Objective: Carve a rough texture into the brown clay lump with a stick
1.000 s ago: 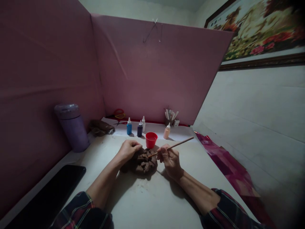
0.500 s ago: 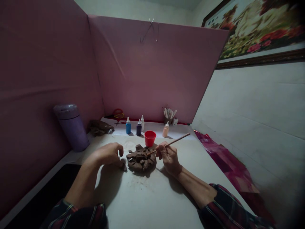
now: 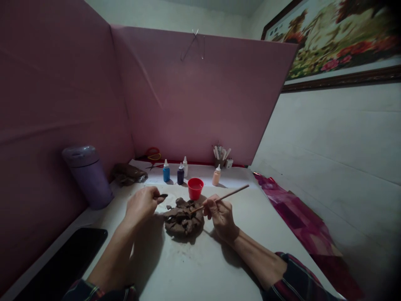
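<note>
A lumpy brown mass of clay (image 3: 183,228) lies on the white tabletop, its top rough with loose chunks. My right hand (image 3: 221,215) grips a thin wooden stick (image 3: 233,192) between thumb and fingers. The stick's lower end touches the top of the clay, while its other end points up to the right. To the left of the clay, my left hand (image 3: 142,205) pinches a small flat dark piece of clay (image 3: 163,195) at its fingertips, held apart from the mass. A red cup (image 3: 196,189) stands just behind the clay.
Small paint bottles in blue (image 3: 166,172), dark purple (image 3: 181,174), white and peach (image 3: 216,176) stand behind. Scissors (image 3: 154,155) and a brown bundle (image 3: 128,173) lie back left, near a purple tumbler (image 3: 89,177). A black phone-like slab (image 3: 69,263) lies front left.
My left hand has picked up the small dark clay piece from the table and lifted it up and away. My right hand still holds the stick on the clay. The view has shifted slightly.
</note>
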Motion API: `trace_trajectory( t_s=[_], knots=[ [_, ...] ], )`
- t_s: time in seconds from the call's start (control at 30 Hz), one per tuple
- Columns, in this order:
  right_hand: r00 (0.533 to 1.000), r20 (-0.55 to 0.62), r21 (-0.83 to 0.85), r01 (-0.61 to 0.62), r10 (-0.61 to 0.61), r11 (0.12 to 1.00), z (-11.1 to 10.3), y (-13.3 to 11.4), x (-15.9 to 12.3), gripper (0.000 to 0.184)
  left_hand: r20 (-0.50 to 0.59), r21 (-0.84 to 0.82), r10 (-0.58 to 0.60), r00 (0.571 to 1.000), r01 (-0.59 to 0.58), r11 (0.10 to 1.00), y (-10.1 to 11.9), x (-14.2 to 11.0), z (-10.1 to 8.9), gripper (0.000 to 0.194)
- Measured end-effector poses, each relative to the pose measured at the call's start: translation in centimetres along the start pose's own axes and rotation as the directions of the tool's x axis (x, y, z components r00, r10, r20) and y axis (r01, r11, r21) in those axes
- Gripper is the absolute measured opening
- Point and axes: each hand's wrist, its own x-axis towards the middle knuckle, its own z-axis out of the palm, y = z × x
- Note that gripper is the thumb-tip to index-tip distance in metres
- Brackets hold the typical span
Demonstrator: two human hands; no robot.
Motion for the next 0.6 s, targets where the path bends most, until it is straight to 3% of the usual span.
trace_trajectory(
  t_s=[0.13, 0.3, 0.43, 0.53, 0.6],
  knots=[
    [0.998, -0.055, 0.009, 0.01, -0.01, 1.0, 0.1, -0.7, 0.0, 0.032, 0.157, -0.262, 0.176, 0.972, -0.131, 0.956, 1.8, -0.5, 2.1, 0.021],
    [0.976, -0.216, 0.04, 0.038, -0.029, 0.998, -0.3, -1.0, 0.3, 0.033, 0.157, -0.249, 0.307, 0.939, -0.263, 0.932, 2.6, -1.1, 4.0, 0.014],
    [0.957, -0.281, 0.001, 0.072, -0.069, 0.997, -0.8, -1.2, 0.7, 0.034, 0.136, -0.221, 0.242, 0.961, -0.209, 0.953, 2.6, -0.9, 4.6, 0.008],
    [0.936, -0.339, 0.035, 0.117, -0.098, 0.993, -0.8, -1.7, 0.7, 0.031, 0.104, -0.298, 0.181, 0.978, -0.143, 0.944, 2.6, -0.6, 5.0, 0.031],
    [0.94, -0.32, 0.064, 0.142, -0.115, 0.988, -0.5, -2.0, 0.6, 0.028, 0.155, -0.376, 0.139, 0.978, -0.072, 0.924, 2.6, -0.5, 5.1, 0.04]
  ],
)
